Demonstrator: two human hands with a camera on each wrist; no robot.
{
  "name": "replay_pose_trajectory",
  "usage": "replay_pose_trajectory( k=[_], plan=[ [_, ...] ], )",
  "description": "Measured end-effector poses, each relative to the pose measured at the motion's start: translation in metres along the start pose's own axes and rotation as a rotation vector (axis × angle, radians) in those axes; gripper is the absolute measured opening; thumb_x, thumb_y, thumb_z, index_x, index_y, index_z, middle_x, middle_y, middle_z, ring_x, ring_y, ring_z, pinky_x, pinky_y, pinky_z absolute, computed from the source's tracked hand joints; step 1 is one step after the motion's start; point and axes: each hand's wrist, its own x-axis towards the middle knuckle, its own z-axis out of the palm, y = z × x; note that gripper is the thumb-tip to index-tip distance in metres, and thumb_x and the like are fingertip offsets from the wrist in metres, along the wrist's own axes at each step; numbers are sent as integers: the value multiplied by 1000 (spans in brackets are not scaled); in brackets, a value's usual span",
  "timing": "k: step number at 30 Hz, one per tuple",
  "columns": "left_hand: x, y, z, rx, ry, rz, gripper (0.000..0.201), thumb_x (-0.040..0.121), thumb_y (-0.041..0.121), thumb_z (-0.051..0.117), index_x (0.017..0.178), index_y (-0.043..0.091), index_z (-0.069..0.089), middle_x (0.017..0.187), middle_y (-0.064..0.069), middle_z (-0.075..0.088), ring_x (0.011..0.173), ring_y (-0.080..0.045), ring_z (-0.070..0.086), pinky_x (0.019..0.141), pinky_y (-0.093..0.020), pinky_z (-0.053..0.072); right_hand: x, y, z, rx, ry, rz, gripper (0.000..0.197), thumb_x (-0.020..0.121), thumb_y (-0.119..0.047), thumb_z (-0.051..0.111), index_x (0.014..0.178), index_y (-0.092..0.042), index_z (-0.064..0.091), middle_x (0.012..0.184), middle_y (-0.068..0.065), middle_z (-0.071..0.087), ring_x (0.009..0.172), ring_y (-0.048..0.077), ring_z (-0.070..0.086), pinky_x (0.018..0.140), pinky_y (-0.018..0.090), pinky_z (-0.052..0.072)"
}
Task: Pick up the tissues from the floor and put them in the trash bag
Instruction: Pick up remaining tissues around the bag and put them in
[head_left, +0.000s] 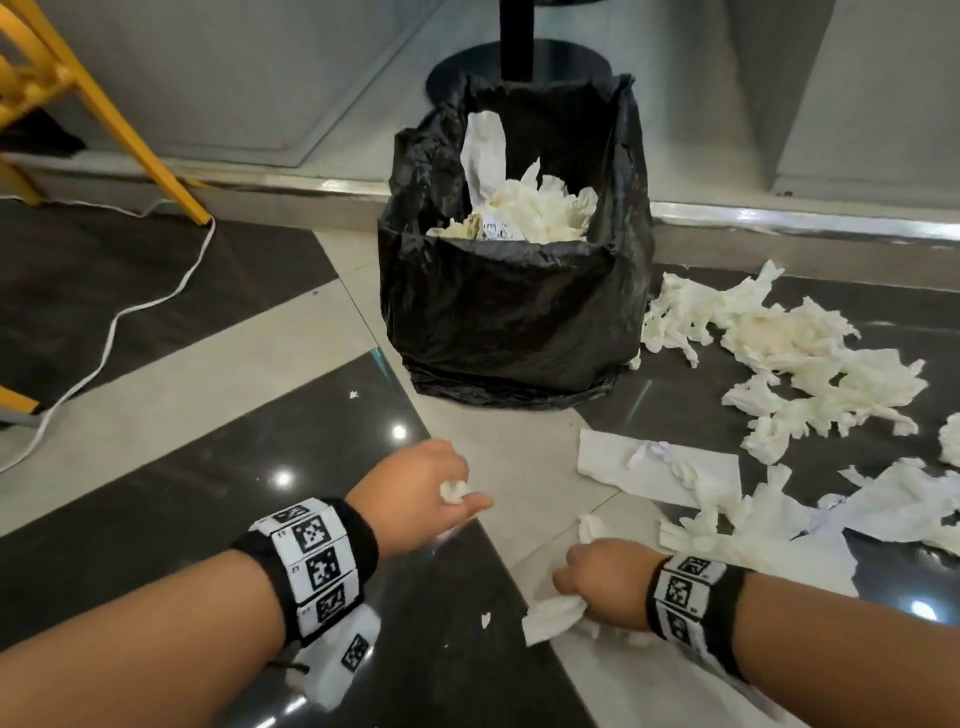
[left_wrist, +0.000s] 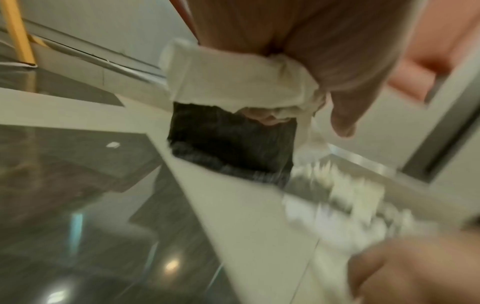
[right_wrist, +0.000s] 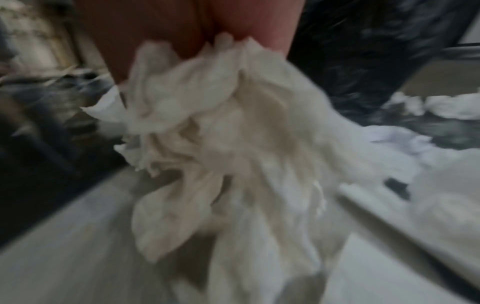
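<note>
A black trash bag (head_left: 511, 306) stands open on the floor, with white tissues (head_left: 540, 210) inside it. My left hand (head_left: 421, 493) hovers low in front of the bag and grips a small crumpled tissue (head_left: 453, 491); the left wrist view shows this folded tissue (left_wrist: 233, 82) under the curled fingers. My right hand (head_left: 602, 579) is near the floor to the right and grips a bigger wad of tissue (head_left: 553, 616), which fills the blurred right wrist view as a white bunch (right_wrist: 233, 144). More loose tissues (head_left: 789, 358) lie scattered right of the bag.
A flat white paper sheet (head_left: 660, 467) and more tissues (head_left: 893, 504) lie on the floor at right. A yellow chair leg (head_left: 130, 130) and a white cable (head_left: 104, 343) are at left. A black table base (head_left: 519, 62) stands behind the bag, past a metal floor strip (head_left: 779, 218).
</note>
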Motion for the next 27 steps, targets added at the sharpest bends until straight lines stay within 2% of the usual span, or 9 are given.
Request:
replay_pose_trajectory(
  k=[2, 5, 10, 12, 15, 17, 20, 24, 27],
  plan=[
    [18, 26, -50, -158, 327, 34, 38, 78, 60, 53, 62, 27, 46, 72, 8, 46, 71, -10, 46, 64, -22, 38, -12, 11, -28, 167, 137, 66, 25, 84, -21, 52, 108, -15, 56, 112, 12, 56, 103, 32, 56, 82, 35, 44],
    [65, 67, -135, -318, 656, 48, 25, 87, 42, 59, 94, 19, 50, 95, 3, 45, 82, -9, 45, 69, -12, 36, -34, 24, -65, 337, 351, 147, 17, 76, -30, 54, 92, -24, 57, 101, 1, 60, 96, 20, 58, 82, 30, 44],
    [163, 81, -217, -291, 560, -28, 45, 88, 45, 53, 122, 19, 37, 124, -6, 33, 102, -23, 46, 90, -31, 40, -67, 31, -99, 555, 620, 255, 11, 67, -29, 57, 75, -21, 57, 78, -6, 57, 76, 9, 56, 72, 29, 47],
    [184, 73, -223, -200, 436, -97, 50, 89, 51, 50, 126, 19, 39, 127, -8, 39, 98, -20, 47, 82, -28, 38, -81, 32, -108, 577, 691, 274, 14, 67, -31, 57, 76, -21, 60, 78, -7, 58, 76, 8, 57, 73, 31, 49],
    [189, 59, -215, -130, 313, -122, 49, 91, 57, 42, 125, 22, 41, 109, -2, 54, 80, -15, 53, 60, -25, 36, -102, 40, -130, 553, 804, 334, 7, 76, -20, 68, 76, -24, 61, 79, -6, 59, 74, 7, 57, 68, 28, 48],
    [182, 49, -207, -158, 341, -112, 45, 92, 52, 42, 124, 21, 44, 104, -2, 58, 81, -18, 56, 60, -26, 39, -119, 45, -156, 561, 938, 359, 14, 80, -17, 69, 76, -28, 61, 75, -6, 59, 65, 4, 57, 55, 15, 43],
    [151, 25, -196, -186, 487, -54, 34, 95, 42, 44, 120, 19, 48, 104, 0, 56, 91, -18, 53, 80, -33, 43, -138, 51, -216, 750, 1250, 308, 10, 83, -23, 67, 80, -28, 59, 62, -3, 63, 41, 4, 50, 37, 18, 43],
    [88, -16, -164, -201, 595, 30, 25, 94, 27, 51, 115, 14, 52, 118, -2, 54, 111, -17, 50, 93, -28, 37, -125, 59, -307, 769, 1693, 200, 10, 80, -28, 61, 83, -28, 51, 74, -6, 57, 62, 9, 53, 57, 31, 51],
    [45, -46, -127, -130, 544, -10, 29, 91, 33, 51, 114, 15, 53, 119, 1, 51, 117, -15, 46, 96, -22, 30, -76, 73, -354, 724, 1746, 190, 19, 83, -31, 57, 101, -26, 53, 91, -13, 60, 79, 2, 60, 70, 18, 53]
  ],
)
